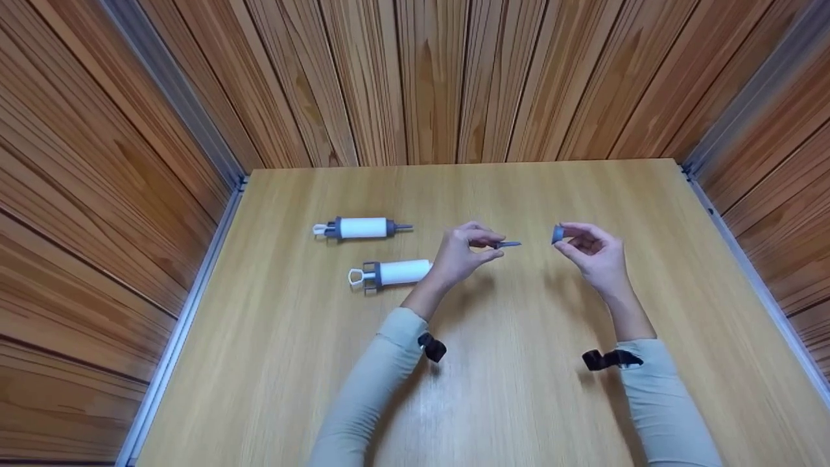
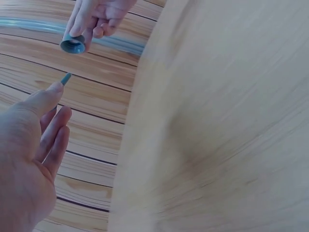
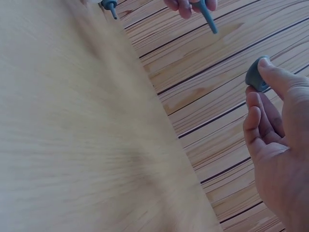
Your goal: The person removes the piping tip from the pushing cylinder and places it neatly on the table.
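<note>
Pale sleeves (image 1: 369,389) reach up the table (image 1: 506,402) from the bottom edge.
Just right of the frame's centre, I see the left hand (image 1: 462,253), its grip pinching a thin grey nozzle (image 1: 511,244); farther right, the right hand (image 1: 600,258) pinches a blue-grey ring (image 1: 557,234), apart from it. One white syringe (image 1: 363,227) lies left of centre, above a second syringe (image 1: 403,272).

Left hand (image 1: 462,256) and right hand (image 1: 598,258) bare. Long pale grey-green left sleeve (image 1: 371,383), matching right sleeve (image 1: 666,405), both fitted, creased. Small blocky black left-wrist device (image 1: 434,349); similar right-wrist device (image 1: 592,360) on dark strap (image 1: 626,358).
</note>
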A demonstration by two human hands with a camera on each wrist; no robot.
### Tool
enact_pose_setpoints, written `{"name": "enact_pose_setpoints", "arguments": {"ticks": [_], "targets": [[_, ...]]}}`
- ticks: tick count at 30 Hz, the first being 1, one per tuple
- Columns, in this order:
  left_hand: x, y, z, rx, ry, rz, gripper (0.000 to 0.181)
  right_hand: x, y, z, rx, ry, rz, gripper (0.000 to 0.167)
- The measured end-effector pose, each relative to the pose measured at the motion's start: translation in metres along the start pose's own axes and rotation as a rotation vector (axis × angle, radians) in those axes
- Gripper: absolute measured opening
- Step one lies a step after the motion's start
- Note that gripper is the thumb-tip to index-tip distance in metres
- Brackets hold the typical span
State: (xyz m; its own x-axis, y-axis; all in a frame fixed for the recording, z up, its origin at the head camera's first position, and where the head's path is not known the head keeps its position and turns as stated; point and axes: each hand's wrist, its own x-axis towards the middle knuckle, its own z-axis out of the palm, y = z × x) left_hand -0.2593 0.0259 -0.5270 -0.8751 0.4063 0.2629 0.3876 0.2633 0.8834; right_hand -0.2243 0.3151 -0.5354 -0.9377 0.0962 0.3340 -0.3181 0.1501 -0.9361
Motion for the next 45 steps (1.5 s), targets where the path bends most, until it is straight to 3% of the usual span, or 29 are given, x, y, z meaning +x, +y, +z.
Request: {"name": "enact_pose_setpoints", "arguments": {"ticks": [8,15,23,27,36,45], "targets": [[0.002,-0.010,0.017,0.018,0.019,-0.112,0.026,-0.001,0.014,-0.010,-0.086,-0.029,0.113,0.039],[0.004,-0.019,0.028,-0.013,0.039,-0.163,0.025,-0.003,0.027,-0.019,-0.176,-0.085,0.182,0.042],[0.003,-0.024,0.034,0.061,0.034,-0.266,0.026,-0.007,0.035,-0.029,-0.275,-0.165,0.263,0.043],[0.001,-0.025,0.037,0.095,0.030,-0.321,0.025,-0.010,0.039,-0.033,-0.299,-0.194,0.283,0.043],[-0.002,-0.032,0.043,0.149,0.032,-0.369,0.023,-0.011,0.047,-0.034,-0.371,-0.239,0.285,0.044],[0.001,-0.035,0.050,0.332,0.062,-0.406,0.024,-0.008,0.054,-0.031,-0.433,-0.247,0.274,0.043]]}}
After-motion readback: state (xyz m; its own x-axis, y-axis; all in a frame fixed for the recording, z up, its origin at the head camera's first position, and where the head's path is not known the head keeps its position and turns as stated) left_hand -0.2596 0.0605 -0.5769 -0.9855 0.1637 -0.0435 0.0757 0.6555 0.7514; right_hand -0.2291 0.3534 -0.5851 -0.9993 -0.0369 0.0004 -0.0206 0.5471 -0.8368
